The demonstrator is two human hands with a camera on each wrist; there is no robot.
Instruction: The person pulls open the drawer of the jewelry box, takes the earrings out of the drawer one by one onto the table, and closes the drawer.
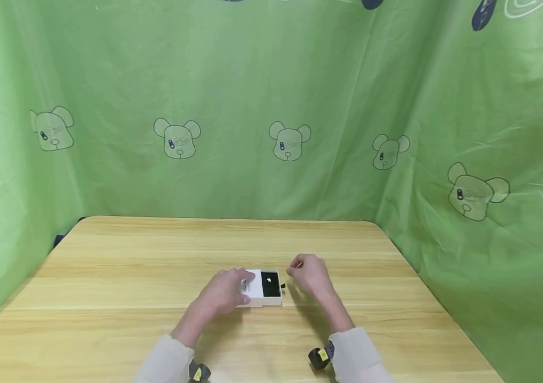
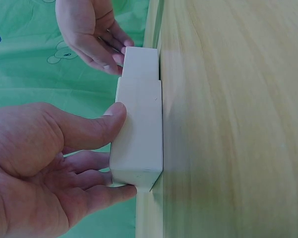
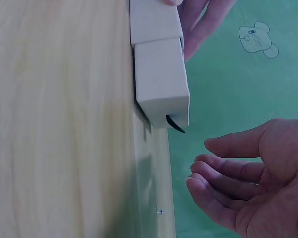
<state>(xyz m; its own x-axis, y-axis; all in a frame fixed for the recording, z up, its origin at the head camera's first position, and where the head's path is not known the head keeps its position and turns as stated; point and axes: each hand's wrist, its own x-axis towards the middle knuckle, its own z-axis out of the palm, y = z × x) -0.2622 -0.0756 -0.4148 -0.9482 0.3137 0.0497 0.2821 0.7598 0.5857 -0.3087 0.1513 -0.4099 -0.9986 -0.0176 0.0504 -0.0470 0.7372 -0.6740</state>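
A small white drawer box (image 1: 255,288) lies on the wooden table, its inner tray (image 1: 272,301) slid partly out to the right. Black lining (image 1: 271,291) fills the tray's visible part, with a tiny silver star-shaped piece (image 1: 268,280) on it. My left hand (image 1: 223,291) grips the outer sleeve, thumb on the near side. Just right of the tray and its black pull tab (image 3: 175,124), my right hand (image 1: 310,274) hovers with loosely bent fingers; nothing shows between them in the right wrist view. Another tiny star-shaped piece (image 3: 161,212) appears on the table near that hand.
The wooden table (image 1: 123,266) extends around the box. A green curtain (image 1: 233,181) printed with bear heads hangs behind and along both sides. Each wrist wears a dark strap with a small device, such as the right one (image 1: 320,358).
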